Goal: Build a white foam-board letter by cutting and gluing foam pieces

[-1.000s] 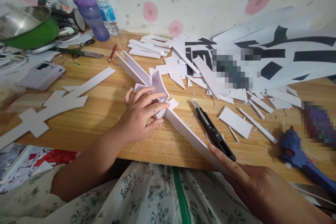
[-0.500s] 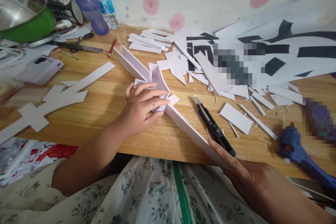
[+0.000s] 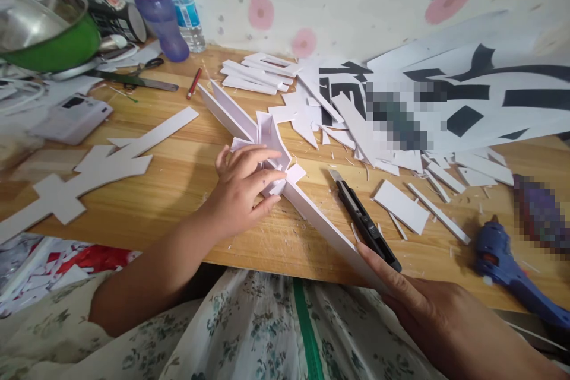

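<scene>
A white foam-board shape with upright walls (image 3: 279,145) stands near the middle of the table. My left hand (image 3: 243,184) is closed around its central part, thumb toward me and fingers bent over the walls. From there a long white foam-board strip (image 3: 318,217) runs on edge toward the table's front. My right hand (image 3: 427,303) grips the strip's near end, its index finger stretched along the top edge and the other fingers hidden below. A black utility knife (image 3: 366,219) lies beside the strip with its blade out.
Flat white cut-outs (image 3: 116,160) lie at left, near a pale box-shaped device (image 3: 73,117). White scraps (image 3: 303,116) and black-patterned sheets (image 3: 467,89) cover the back right. A blue glue gun (image 3: 494,249) is at right. A purple bottle (image 3: 162,18) and green pot (image 3: 57,41) stand at back left.
The view has shifted slightly. My left fingers have moved a little on the central walls, with the thumb somewhat lower; my right hand keeps its hold on the strip.
</scene>
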Motion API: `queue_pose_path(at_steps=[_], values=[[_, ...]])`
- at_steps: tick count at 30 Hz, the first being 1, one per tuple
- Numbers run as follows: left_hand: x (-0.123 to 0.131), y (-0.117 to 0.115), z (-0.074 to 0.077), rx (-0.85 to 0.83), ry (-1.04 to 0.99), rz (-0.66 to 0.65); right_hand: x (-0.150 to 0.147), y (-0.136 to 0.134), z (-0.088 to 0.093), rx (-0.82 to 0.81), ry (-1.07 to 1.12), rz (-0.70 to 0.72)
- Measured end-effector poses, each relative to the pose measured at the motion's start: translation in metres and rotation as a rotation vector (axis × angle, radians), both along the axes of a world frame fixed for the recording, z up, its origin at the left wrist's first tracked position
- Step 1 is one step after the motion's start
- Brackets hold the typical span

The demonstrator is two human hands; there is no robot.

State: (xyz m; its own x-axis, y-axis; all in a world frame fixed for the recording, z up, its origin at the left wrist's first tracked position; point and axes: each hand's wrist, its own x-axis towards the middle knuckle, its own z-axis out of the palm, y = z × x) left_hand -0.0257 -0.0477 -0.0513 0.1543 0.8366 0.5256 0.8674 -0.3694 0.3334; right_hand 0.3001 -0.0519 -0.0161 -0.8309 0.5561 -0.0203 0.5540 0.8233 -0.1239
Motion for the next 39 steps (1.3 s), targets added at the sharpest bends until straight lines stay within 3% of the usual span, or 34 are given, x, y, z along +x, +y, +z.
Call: queue_pose_path(at_steps=[3,7,19,39], values=[[0.005,-0.004,0.004,-0.049,0.026,0.074,0.001,0.001,0.0,-0.057,-0.053,0.079],[0.013,-0.009,0.01,-0.157,0.094,0.147,-0.001,0.002,0.004,-0.048,-0.036,0.083],[0.02,-0.009,0.008,-0.207,0.089,0.161,0.001,0.005,0.004,-0.203,-0.002,0.048],[0.024,-0.007,0.014,-0.327,0.09,0.211,-0.003,0.008,0.008,-0.111,0.014,0.104]])
